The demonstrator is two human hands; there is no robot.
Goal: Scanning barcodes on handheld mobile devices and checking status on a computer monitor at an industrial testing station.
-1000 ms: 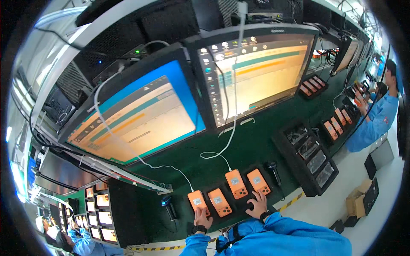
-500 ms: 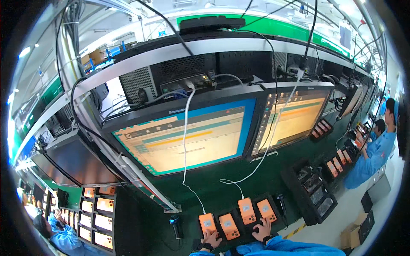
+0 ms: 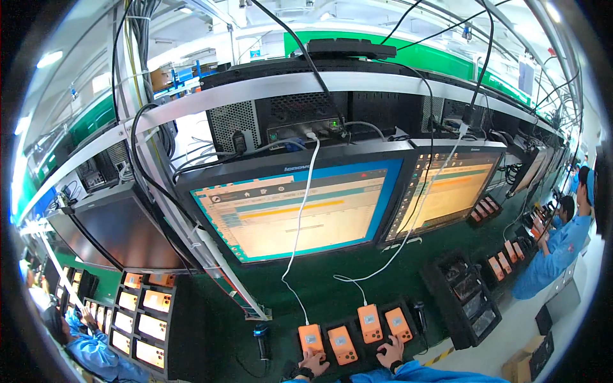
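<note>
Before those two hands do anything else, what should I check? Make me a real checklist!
1. Leftmost orange phone has a cable: ok, a white cable runs to its top end.
2. Third orange phone from the left has a cable: ok, another white one runs to its top.
3. All four phones in this row are cabled: not ok, none shows on the second orange phone or the rightmost orange phone.
4. Each hand is at a phone: ok, left hand at the leftmost, right hand at the rightmost.
5. Both big monitors behind the phones are lit: ok.
6. Fingers are pressing hard: cannot tell.
</note>
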